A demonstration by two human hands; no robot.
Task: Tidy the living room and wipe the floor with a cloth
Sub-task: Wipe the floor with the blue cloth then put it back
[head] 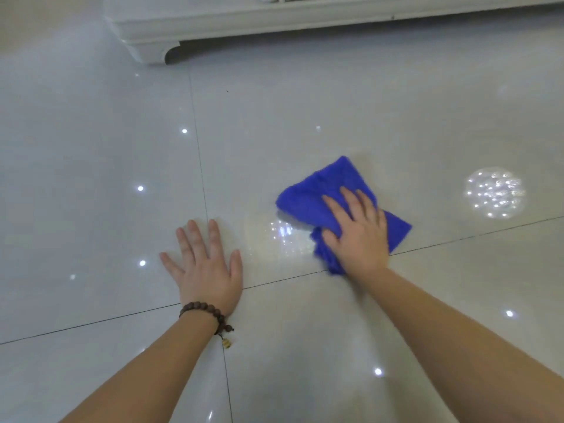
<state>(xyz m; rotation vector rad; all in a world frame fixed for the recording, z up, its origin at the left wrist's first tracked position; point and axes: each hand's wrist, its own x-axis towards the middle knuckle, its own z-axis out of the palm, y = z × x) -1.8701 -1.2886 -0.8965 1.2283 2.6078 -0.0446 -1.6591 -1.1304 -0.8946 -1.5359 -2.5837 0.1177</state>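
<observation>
A blue cloth (317,193) lies crumpled on the glossy white tiled floor (274,117), right of centre. My right hand (357,233) presses flat on the cloth with straight fingers, covering its near right part. My left hand (204,264) rests palm down on the bare tile to the left of the cloth, fingers spread, with a brown bead bracelet on the wrist. The two hands are about a hand's width apart.
A white cabinet base (274,22) with a curved foot (152,53) runs along the top of the view. Ceiling lights reflect as bright spots on the tiles. Dark grout lines cross under my hands.
</observation>
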